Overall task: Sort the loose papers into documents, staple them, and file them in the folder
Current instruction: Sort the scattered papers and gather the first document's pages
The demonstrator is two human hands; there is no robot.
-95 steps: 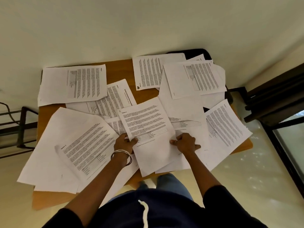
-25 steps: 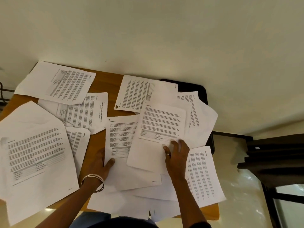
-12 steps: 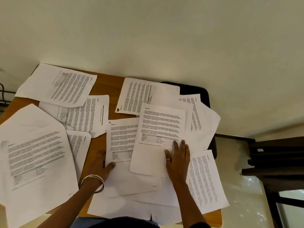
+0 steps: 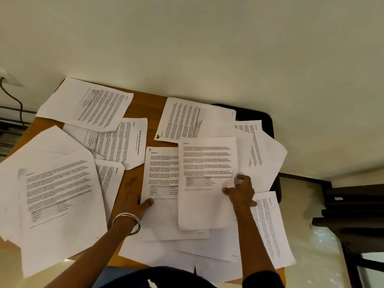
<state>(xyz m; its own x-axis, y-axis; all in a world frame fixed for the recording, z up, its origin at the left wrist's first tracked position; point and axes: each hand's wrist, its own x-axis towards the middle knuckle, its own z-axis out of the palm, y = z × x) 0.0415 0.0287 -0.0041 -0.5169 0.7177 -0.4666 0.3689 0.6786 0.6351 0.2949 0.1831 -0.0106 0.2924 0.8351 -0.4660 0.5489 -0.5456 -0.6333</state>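
Several printed sheets lie scattered over a small wooden table (image 4: 145, 100). My right hand (image 4: 241, 191) pinches the right edge of a text page with a table (image 4: 207, 179), which looks lifted and blurred. My left hand (image 4: 135, 198) rests on the table, its thumb on the left edge of the "Section" page (image 4: 162, 173) that lies partly under the lifted page. A black folder (image 4: 257, 119) shows at the back right, mostly hidden under papers. No stapler is in view.
Large sheets (image 4: 58, 196) overhang the table's left and front edges; another sheet (image 4: 272, 229) overhangs at the right. A wall runs close behind the table. Dark furniture (image 4: 353, 215) stands at the right, and a cable (image 4: 12, 96) hangs at the far left.
My right hand went from lying flat on the page to pinching its right edge, and the page has shifted right and lifted. The left hand stayed on the neighbouring sheet.
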